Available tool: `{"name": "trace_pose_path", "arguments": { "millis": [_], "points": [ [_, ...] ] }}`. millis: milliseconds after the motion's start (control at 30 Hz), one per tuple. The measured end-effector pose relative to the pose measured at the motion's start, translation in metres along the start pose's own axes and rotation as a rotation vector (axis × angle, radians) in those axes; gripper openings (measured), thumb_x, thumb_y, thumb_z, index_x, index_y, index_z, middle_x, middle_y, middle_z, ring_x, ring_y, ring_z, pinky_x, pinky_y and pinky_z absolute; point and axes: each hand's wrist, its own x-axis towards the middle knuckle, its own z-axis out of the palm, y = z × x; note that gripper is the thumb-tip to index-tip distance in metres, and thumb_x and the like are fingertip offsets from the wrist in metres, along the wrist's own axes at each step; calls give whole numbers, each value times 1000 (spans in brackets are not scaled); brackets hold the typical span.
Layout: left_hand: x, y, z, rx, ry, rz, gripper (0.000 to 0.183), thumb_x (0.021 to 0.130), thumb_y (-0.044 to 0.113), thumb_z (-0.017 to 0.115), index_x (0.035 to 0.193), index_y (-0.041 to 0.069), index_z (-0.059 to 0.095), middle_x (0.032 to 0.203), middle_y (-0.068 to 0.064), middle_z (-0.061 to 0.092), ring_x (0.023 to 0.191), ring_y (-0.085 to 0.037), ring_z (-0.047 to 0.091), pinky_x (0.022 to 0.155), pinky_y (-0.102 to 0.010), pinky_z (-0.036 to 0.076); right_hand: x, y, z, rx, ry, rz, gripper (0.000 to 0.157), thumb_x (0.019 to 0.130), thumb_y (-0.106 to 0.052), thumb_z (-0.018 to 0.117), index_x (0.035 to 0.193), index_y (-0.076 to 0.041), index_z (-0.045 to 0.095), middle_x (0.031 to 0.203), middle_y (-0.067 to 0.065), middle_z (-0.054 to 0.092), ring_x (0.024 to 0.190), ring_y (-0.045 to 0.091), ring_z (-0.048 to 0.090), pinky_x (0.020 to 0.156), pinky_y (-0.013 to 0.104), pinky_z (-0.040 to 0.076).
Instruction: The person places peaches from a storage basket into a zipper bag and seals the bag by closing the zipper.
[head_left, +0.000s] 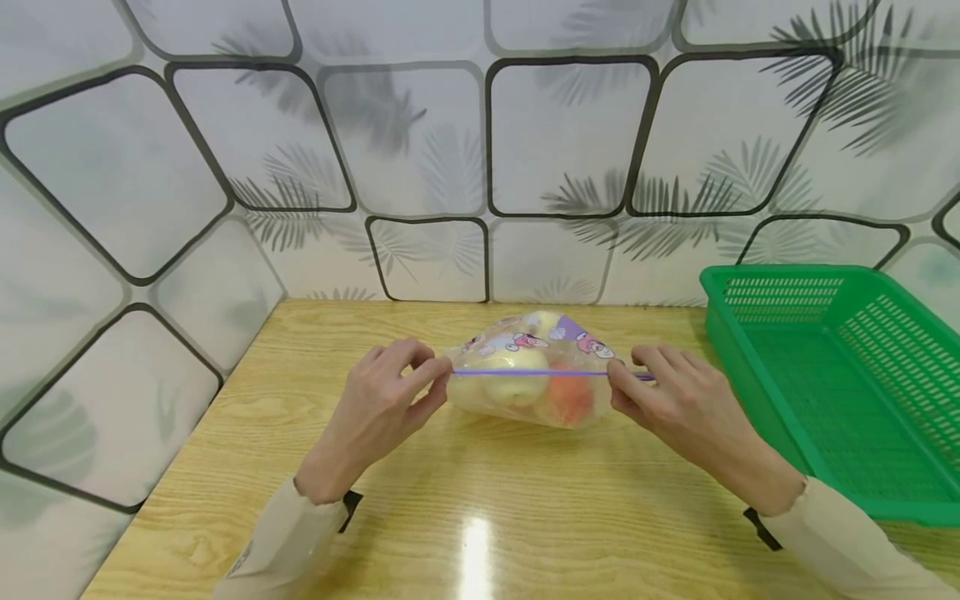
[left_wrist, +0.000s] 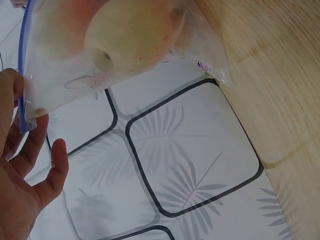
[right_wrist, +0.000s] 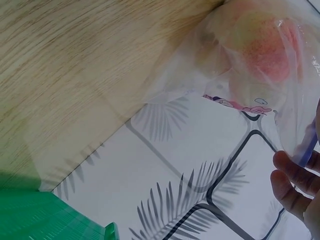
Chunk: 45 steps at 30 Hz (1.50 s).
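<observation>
A clear zip bag with cartoon prints and a purple zip strip lies on the wooden table. Inside it are several round fruits that look like peaches, one pale yellow and one red-orange nearest me. My left hand pinches the strip's left end between thumb and fingers. At the other end, my right hand pinches the strip, and a short piece of purple sticks out past the thumb. Stretched between both hands, the strip runs straight. In the left wrist view a pale peach shows through the plastic.
A green plastic basket with slotted sides stands on the right, close to my right forearm. Behind the wooden table rises a wall covered in leaf and outline patterns; it also bounds the left side.
</observation>
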Motion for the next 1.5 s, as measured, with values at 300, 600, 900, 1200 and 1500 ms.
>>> {"name": "trace_pose_path", "arguments": {
  "millis": [300,600,900,1200,1500],
  "points": [
    [-2,-2,0,-5,11,0,22,104,18,52,94,14,71,87,-5,64,72,-17,61,59,-34,50,-3,1,1,2,-13,10,29,107,-21,43,90,-7,61,77,12,56,56,24,46,41,32,40],
    [-3,-3,0,-15,15,4,19,103,16,54,93,14,70,87,-4,63,72,-17,59,58,-33,48,-6,3,0,3,-41,23,30,108,-24,43,92,-8,63,78,12,57,56,25,49,42,35,46],
    [-4,-5,0,-11,13,4,19,103,17,54,93,14,70,87,-4,63,72,-17,60,58,-33,48,-7,4,-1,2,-31,28,30,108,-23,43,91,-8,64,78,13,57,54,25,49,41,35,45],
    [-4,-6,-2,-12,7,-6,18,102,16,55,93,14,70,88,-5,64,73,-18,61,59,-34,51,-6,4,-2,-1,-19,33,30,108,-22,43,88,-8,62,77,13,56,53,24,46,39,33,39],
    [-5,-6,-3,-8,-2,-8,16,101,16,56,93,14,70,88,-5,64,74,-18,61,60,-35,53,-7,4,-4,-9,-30,44,30,108,-22,42,88,-8,60,76,12,56,51,24,46,40,33,39]
  ]
}}
